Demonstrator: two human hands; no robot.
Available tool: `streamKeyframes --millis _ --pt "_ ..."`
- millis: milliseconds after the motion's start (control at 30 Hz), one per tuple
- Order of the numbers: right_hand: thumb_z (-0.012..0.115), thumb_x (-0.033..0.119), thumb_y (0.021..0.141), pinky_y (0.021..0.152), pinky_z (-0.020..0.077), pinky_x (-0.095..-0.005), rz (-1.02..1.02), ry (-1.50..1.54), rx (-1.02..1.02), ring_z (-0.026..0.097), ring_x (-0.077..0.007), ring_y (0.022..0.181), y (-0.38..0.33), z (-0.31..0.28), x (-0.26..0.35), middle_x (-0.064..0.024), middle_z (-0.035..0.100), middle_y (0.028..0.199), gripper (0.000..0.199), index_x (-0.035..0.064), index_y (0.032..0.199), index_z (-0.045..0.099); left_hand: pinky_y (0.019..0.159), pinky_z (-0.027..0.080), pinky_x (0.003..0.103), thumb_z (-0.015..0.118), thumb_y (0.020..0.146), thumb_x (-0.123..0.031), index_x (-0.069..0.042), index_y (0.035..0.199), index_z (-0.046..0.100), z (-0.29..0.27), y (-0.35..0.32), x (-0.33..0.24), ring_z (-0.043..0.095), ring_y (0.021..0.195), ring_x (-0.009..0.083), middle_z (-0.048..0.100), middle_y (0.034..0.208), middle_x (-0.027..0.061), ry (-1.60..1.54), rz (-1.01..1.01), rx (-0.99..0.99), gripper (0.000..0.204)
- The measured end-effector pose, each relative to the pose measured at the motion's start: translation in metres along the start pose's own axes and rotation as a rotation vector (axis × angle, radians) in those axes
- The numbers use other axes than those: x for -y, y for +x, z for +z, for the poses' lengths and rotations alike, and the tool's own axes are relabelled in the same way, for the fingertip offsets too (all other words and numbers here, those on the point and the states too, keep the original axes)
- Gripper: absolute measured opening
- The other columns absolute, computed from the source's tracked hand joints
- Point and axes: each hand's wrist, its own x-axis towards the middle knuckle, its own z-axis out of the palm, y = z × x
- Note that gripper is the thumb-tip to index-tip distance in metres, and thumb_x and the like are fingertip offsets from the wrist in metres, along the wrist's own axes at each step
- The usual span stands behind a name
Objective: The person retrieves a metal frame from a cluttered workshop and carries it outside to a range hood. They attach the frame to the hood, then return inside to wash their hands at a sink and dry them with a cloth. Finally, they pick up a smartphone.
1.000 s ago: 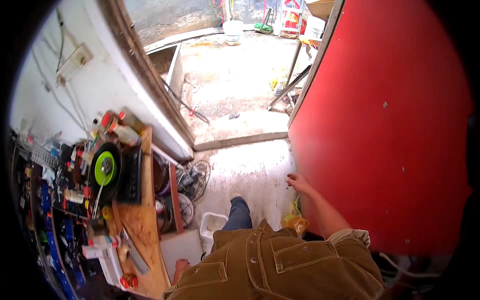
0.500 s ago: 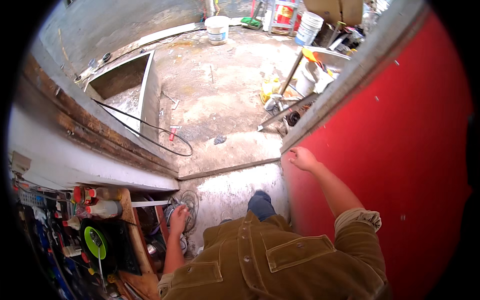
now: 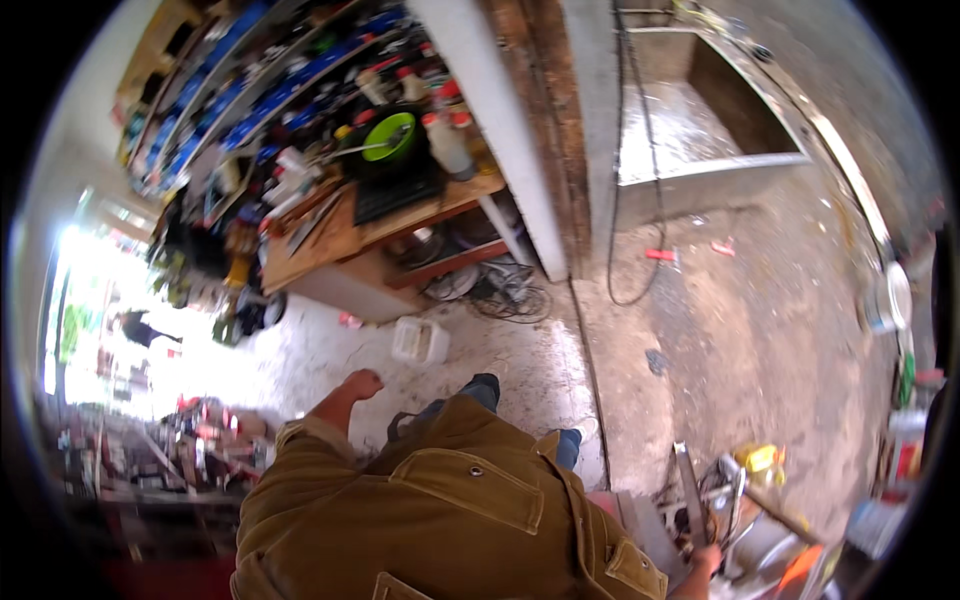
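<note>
My left hand (image 3: 363, 384) hangs over the pale floor with its fingers curled in and nothing visible in it. Nearest to it on the floor is a white plastic container (image 3: 419, 345). Low at the right, partly cut off by my brown jacket, my right hand (image 3: 707, 557) is beside a long flat metal bar (image 3: 689, 490). Its fingers are too small and blurred to read, and whether it touches the bar I cannot tell.
A wooden workbench (image 3: 365, 232) holds a green bowl (image 3: 388, 137), bottles and tools. Coiled cable (image 3: 510, 300) lies below. The doorway's floor edge (image 3: 590, 370) runs beside my feet. Outside are a concrete basin (image 3: 700, 170), a hanging black hose (image 3: 652, 170) and a white bucket (image 3: 886, 300). Clutter fills the lower left.
My view has swung far to the left, bringing the room and workbench into sight. The red door is almost out of view. My left hand's fingers are curled tighter; my right hand is now low at the right.
</note>
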Motion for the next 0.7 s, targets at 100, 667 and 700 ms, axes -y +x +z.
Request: streamKeyframes --millis 100,667,700 --pt "0.074 0.027 0.06 0.087 0.0477 -0.0366 0.053 -0.031 0.1 0.059 -0.0263 0.105 0.025 0.017 -0.007 -0.0159 0.062 0.108 0.048 0.0058 0.102 0.062 0.083 0.047 0.041 0.055 0.081 -0.035 -0.008 0.098 0.065 0.004 -0.034 -0.062 0.06 0.094 0.0313 0.064 0.1 0.0153 -0.05 0.136 -0.067 0.034" --pt "0.075 0.018 0.055 0.085 0.047 -0.0397 -0.423 -0.061 0.065 0.06 -0.0302 0.101 0.04 -0.109 0.034 -0.016 0.064 0.103 0.053 0.0041 0.103 0.06 0.082 0.047 0.038 0.06 0.079 -0.032 -0.009 0.098 0.065 0.07 -0.067 -0.074 0.061 0.091 0.0298 0.065 0.095 0.0129 -0.456 -0.068 -0.071 0.03" --pt "0.075 0.018 0.055 0.085 0.047 -0.0399 -0.475 -0.075 0.054 0.06 -0.0304 0.1 0.035 -0.118 0.051 -0.016 0.064 0.103 0.053 0.004 0.103 0.059 0.082 0.047 0.038 0.06 0.08 -0.032 -0.009 0.099 0.065 0.081 -0.072 -0.068 0.061 0.091 0.0298 0.065 0.095 0.013 -0.491 -0.071 -0.07 0.03"
